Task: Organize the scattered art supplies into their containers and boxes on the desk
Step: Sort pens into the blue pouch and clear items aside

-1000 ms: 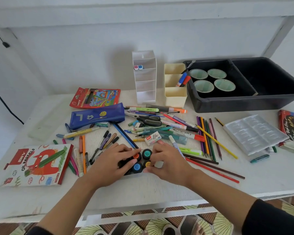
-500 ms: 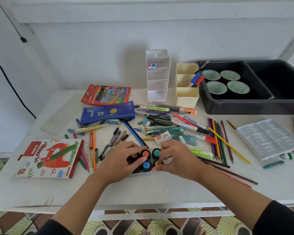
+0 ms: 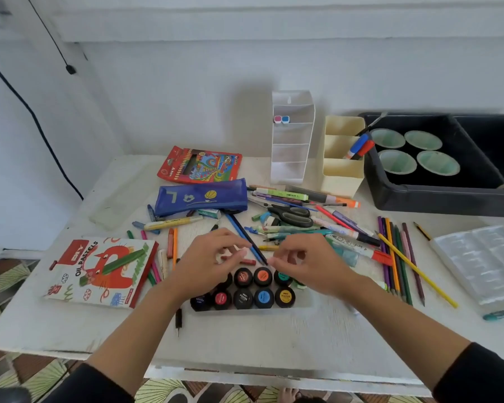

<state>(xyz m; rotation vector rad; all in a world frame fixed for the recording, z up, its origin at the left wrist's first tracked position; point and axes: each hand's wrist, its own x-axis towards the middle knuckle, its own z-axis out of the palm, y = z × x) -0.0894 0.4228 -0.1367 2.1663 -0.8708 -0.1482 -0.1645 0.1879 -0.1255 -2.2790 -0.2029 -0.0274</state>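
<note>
Backdrop: white wall, white counter (image 3: 274,338) littered with pens and pencils.
Paint pots (image 3: 242,298): two rows in a clear tray (image 3: 304,301), near middle of the counter.
Left hand (image 3: 207,263): hovering over the tray's left end, fingers loosely curled, nothing held.
Right hand (image 3: 309,266): hovering over the right end, loosely curled too, holding nothing.
Containers: white organizer (image 3: 291,152), cream holder (image 3: 342,173) and black bin (image 3: 437,199), back right.

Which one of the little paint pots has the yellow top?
The paint pot at the right end of the front row. The other tops are blue, black, red, orange, green or dark, none yellow.
</note>
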